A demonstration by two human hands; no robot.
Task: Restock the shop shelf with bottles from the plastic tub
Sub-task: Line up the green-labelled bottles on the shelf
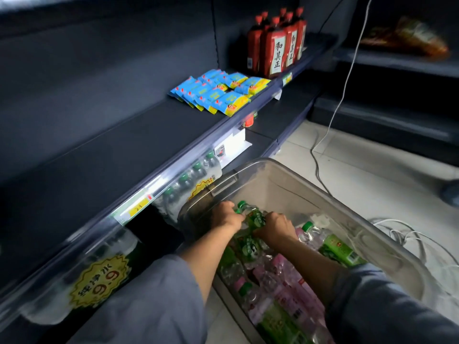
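Both hands, left hand (pixel 224 217) and right hand (pixel 275 227), grip one green-labelled bottle (pixel 250 218) in the tub (pixel 347 202); shelf sign (pixel 99 281) reads 9.9

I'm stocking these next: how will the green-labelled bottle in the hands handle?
The green-labelled bottle looks like thin clear plastic, so it may dent. Being round, it would likely roll if laid flat. The left hand and right hand both grip it.
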